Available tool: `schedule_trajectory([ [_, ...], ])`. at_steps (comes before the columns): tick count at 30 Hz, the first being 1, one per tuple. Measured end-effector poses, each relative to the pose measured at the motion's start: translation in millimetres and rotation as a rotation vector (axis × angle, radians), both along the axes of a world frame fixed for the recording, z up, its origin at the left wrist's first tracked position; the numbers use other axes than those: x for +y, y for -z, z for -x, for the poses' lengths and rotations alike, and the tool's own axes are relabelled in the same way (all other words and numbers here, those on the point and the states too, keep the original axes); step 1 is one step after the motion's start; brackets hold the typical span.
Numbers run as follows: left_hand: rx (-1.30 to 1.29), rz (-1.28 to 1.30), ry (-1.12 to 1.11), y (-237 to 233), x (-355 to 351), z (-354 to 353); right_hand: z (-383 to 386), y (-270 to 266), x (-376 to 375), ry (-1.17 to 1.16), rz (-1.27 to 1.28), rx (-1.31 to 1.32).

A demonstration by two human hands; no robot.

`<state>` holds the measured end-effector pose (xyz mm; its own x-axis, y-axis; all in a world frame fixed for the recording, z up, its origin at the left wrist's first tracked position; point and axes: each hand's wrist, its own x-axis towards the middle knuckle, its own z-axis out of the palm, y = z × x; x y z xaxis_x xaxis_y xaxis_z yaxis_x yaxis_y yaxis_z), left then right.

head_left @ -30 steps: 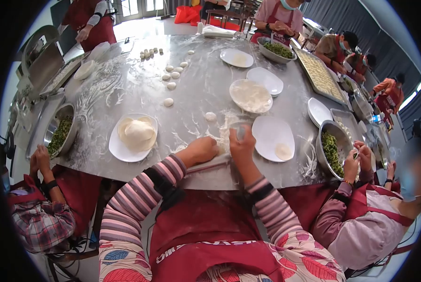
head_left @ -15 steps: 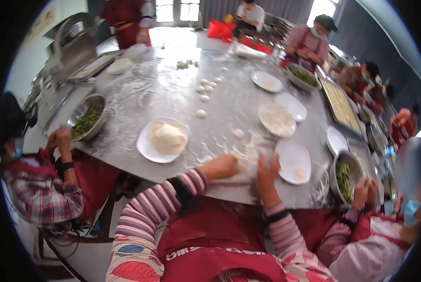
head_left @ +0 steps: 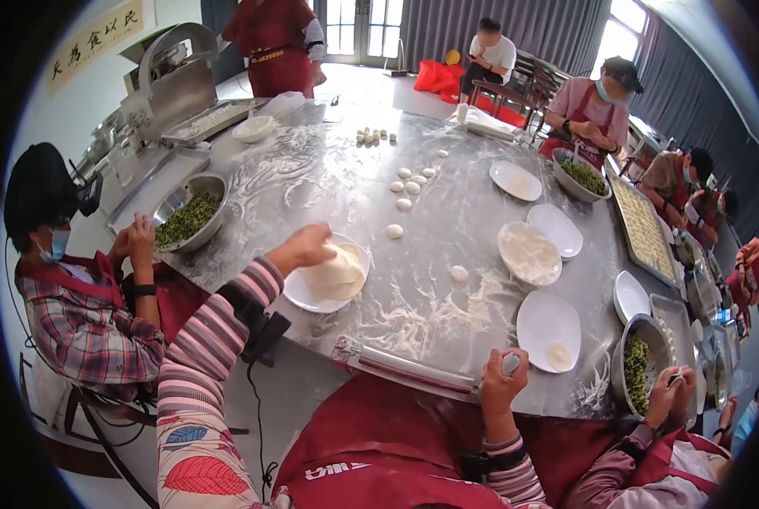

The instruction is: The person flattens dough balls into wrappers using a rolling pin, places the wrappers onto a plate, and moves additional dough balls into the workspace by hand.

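Note:
My left hand (head_left: 305,248) is at the left edge of a white plate (head_left: 298,299) that bears a pile of pale dough sheets (head_left: 335,273). Its fingers are slightly curled and apart, and no object shows in them. Near the table's front edge, my right hand (head_left: 503,380) is closed around a small rod whose round end (head_left: 510,365) shows between the fingers; it looks like a rolling pin. Right of that hand lies a white plate (head_left: 536,327) with one thin dough disc (head_left: 558,356). A small dough piece (head_left: 459,274) rests on the floured steel table (head_left: 312,191).
Several dough balls (head_left: 404,204) lie mid-table. A plate of flour (head_left: 528,254) stands at right. Bowls of chopped greens (head_left: 195,212) stand beside people seated left and right. A long shiny strip (head_left: 405,371) runs along the front edge. Others work farther back.
My left hand has moved left and up from the front of the table to the plate of dough sheets. My right hand stays near the front edge. The view has shifted.

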<state>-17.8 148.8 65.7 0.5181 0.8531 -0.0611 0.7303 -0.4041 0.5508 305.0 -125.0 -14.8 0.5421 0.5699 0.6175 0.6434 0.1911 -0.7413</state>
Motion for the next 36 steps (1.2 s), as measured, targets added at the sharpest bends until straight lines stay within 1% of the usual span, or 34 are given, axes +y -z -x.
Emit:
schedule_trajectory([
  [1,0.09,-0.146,-0.099,-0.7,9.9,-4.0,0.3,-2.4,0.3,0.001,0.0,-0.001],
  [2,0.092,-0.147,-0.089,2.4,19.3,-13.9,0.7,-4.9,1.2,0.003,0.001,-0.001],
  [3,0.0,-0.163,-0.105,9.2,30.7,-30.2,0.2,-4.2,0.7,0.015,0.0,0.001],
  [4,-0.095,-0.178,-0.119,16.7,42.2,-49.9,-0.9,-1.3,-2.3,0.004,0.044,0.063],
  [5,-0.081,-0.157,-0.167,31.0,53.7,-71.9,-1.6,1.2,-5.4,-0.005,0.088,0.126],
  [7,-0.001,-0.191,-0.363,50.3,48.5,-121.7,-3.3,1.9,-5.8,-0.002,0.083,0.107],
  [8,-0.012,-0.094,-0.395,53.8,39.7,-142.8,-2.9,2.1,-6.8,-0.01,0.085,0.089],
  [9,-0.017,-0.018,-0.383,60.9,32.1,-161.0,-2.5,2.1,-6.7,-0.024,0.084,0.131],
  [11,0.05,-0.349,-0.138,91.7,19.0,-190.4,-3.1,1.1,-6.8,-0.035,0.078,0.113],
  [12,0.051,-0.352,-0.132,80.2,15.3,-201.1,-3.7,-1.7,-5.7,-0.055,0.078,0.093],
  [13,-0.09,-0.174,-0.106,70.2,9.2,-208.7,-2.3,-8.7,-4.1,-0.062,0.059,0.082],
  [14,-0.225,0.006,-0.078,57.9,3.5,-212.6,-3.6,-11.4,-3.7,-0.052,0.06,0.092],
  [16,-0.196,-0.011,-0.09,44.5,23.6,-214.2,-4.0,-14.7,-2.8,-0.094,0.094,0.069],
  [17,-0.147,-0.011,-0.144,39.2,41.3,-211.1,-4.8,-18.9,-2.5,-0.087,0.095,0.077],
  [18,-0.101,-0.015,-0.198,33.6,60.8,-207.5,-6.4,-23.8,-0.4,-0.101,0.095,0.005],
  [19,-0.084,-0.07,-0.245,36.8,86.8,-203.0,-8.2,-28.1,1.6,-0.114,0.093,-0.068],
  [20,-0.065,-0.125,-0.289,42.8,110.1,-198.2,-9.9,-29.9,2.1,-0.104,0.091,-0.062],
  [21,-0.061,-0.128,-0.277,40.1,121.6,-195.0,-11.3,-30.3,2.0,-0.165,0.104,-0.019],
  [23,0.022,-0.054,-0.421,34.0,144.7,-192.8,-15.3,-41.8,7.0,-0.328,0.105,0.07],
  [24,0.021,-0.064,-0.413,42.8,156.7,-193.2,-18.4,-41.9,9.5,-0.321,0.095,0.07],
  [26,0.092,-0.182,-0.448,72.4,178.8,-196.0,-24.3,-37.4,13.2,-0.445,0.147,0.128],
  [27,0.103,-0.185,-0.403,71.7,184.5,-199.7,-26.5,-43.9,17.2,-0.474,0.074,0.03],
  [28,0.103,-0.177,-0.392,77.8,197.0,-203.4,-28.5,-48.0,22.3,-0.463,0.082,0.032],
  [30,0.11,-0.295,-0.278,89.9,225.5,-210.1,-32.2,-52.8,31.6,-0.577,0.078,0.092],
  [31,0.129,-0.328,-0.238,95.4,238.0,-213.1,-35.3,-53.9,35.8,-0.566,0.093,0.104],
  [32,0.138,-0.31,-0.222,95.7,246.6,-218.2,-38.0,-54.6,38.9,-0.607,0.12,0.116],
  [33,0.133,-0.371,-0.183,93.6,252.7,-223.9,-39.3,-53.5,40.1,-0.647,0.148,0.132],
  [34,0.125,-0.431,-0.144,91.8,257.5,-231.1,-38.6,-51.1,40.9,-0.633,0.164,0.149],
  [35,0.132,-0.412,-0.127,90.7,261.3,-240.3,-36.8,-49.1,41.1,-0.618,0.114,0.207],
  [36,0.148,-0.401,-0.052,89.1,263.9,-247.8,-35.4,-47.1,40.7,-0.605,0.061,0.262],
])
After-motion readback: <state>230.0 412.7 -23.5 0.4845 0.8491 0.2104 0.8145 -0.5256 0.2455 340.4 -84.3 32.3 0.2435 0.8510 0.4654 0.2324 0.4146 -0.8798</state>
